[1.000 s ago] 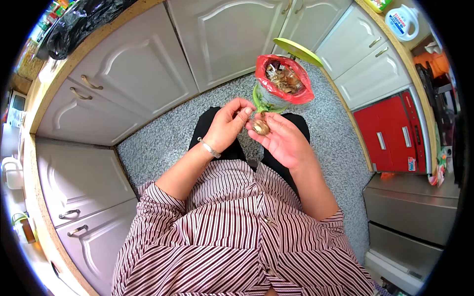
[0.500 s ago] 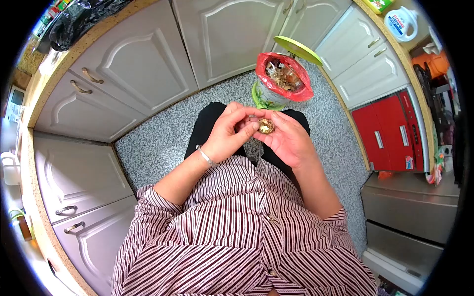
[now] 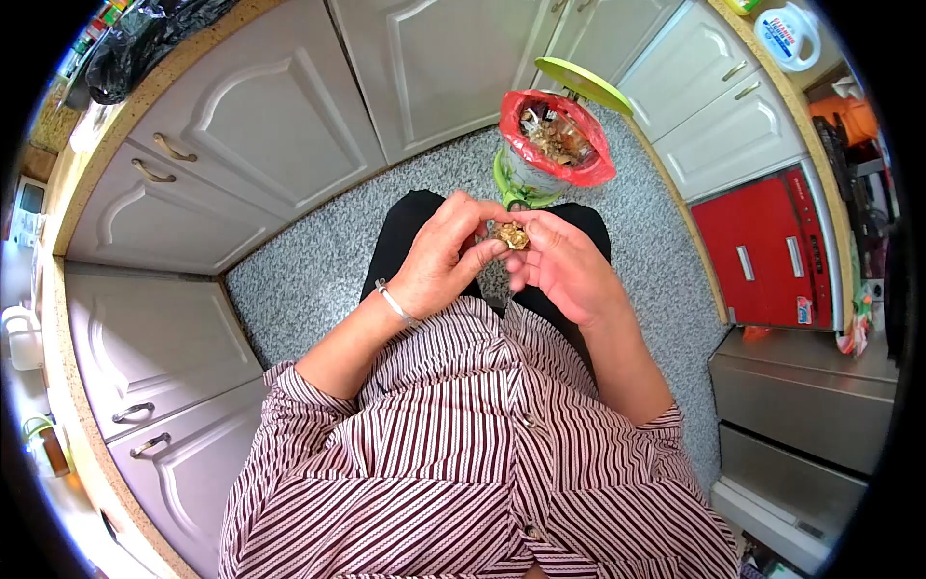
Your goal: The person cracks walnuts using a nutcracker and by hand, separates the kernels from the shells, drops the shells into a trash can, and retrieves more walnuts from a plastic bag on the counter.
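Note:
A light-brown, wrinkled piece that looks like a walnut (image 3: 513, 235) is pinched between my two hands, above my knees. My left hand (image 3: 446, 253) grips it from the left with thumb and fingertips; a silver bracelet circles that wrist. From the right, my right hand (image 3: 571, 268) closes its thumb and fingers on the same piece. Just beyond my hands stands a small bin (image 3: 532, 178) lined with a red bag (image 3: 588, 176). Brown shell-like scraps (image 3: 558, 137) and some clear plastic lie inside the bag.
The bin's green lid (image 3: 585, 85) is raised at the back. White cabinets (image 3: 280, 125) surround the speckled floor (image 3: 289, 261). A red-fronted appliance (image 3: 762, 253) is at right, above a grey metal one (image 3: 796, 396). A cleaning liquid bottle (image 3: 786, 37) stands on the right counter.
The walnut has turned between my fingers and now shows a rough, lumpy side instead of a hollow-looking one. My right fingers have curled in more; the view has shifted slightly.

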`<state>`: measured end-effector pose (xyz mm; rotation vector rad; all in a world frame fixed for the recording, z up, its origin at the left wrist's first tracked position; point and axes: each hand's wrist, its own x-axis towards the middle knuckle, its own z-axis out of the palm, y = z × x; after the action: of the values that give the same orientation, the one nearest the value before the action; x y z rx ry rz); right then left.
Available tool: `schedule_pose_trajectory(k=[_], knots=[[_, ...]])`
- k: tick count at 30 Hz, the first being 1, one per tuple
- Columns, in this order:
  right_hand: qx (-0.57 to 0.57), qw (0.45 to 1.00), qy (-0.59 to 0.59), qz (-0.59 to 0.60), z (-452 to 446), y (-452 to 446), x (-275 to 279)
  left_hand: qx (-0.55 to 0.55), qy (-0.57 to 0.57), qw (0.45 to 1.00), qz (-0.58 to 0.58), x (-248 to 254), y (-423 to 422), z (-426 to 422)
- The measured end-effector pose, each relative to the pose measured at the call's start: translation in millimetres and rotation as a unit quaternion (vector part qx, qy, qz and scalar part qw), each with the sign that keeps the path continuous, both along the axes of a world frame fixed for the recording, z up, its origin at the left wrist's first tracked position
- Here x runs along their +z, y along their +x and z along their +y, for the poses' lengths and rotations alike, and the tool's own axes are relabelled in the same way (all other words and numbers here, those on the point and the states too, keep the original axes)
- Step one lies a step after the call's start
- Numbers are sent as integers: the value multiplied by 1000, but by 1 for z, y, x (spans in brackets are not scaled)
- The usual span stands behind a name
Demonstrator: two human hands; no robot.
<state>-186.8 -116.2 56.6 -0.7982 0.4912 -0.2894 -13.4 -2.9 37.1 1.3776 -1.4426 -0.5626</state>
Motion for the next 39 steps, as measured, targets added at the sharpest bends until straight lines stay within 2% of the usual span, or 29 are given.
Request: schedule_pose_trajectory(k=[2,4,5,7,11,15,18,22,26,28,32,34,35,37,39], knots=[[32,999,-36,13,-2,-3,-3,-14,0,1000,-3,-4,-1,1],[29,997,-68,18,1,-2,-4,-62,64,985,145,-10,-4,3],[26,994,-101,22,2,-2,-4,-62,66,985,145,-10,-5,4],[36,991,-123,35,2,-3,-5,-81,86,969,218,-10,-7,6],[61,982,-171,54,9,-3,-7,-82,125,959,240,-8,-10,7],[86,988,-115,59,18,-7,-10,-71,137,968,197,-11,-10,16],[95,995,-6,40,20,-11,-15,-60,185,944,266,-16,-12,22],[97,995,2,39,21,-10,-20,-46,241,885,395,-26,-13,27],[91,995,8,42,20,-8,-19,-36,243,885,396,-25,-15,25],[89,995,12,42,19,-8,-24,-14,224,925,305,-21,-18,22],[59,997,-6,54,23,-4,-29,-5,205,938,280,-28,-19,20],[38,997,-14,69,24,-4,-31,-5,208,900,384,-32,-21,19],[30,997,-7,64,23,-5,-36,-5,208,900,384,-35,-22,18],[24,998,0,60,22,-7,-42,-11,187,850,491,-40,-23,17],[16,999,8,50,21,-8,-45,-21,179,834,522,-43,-21,18]])
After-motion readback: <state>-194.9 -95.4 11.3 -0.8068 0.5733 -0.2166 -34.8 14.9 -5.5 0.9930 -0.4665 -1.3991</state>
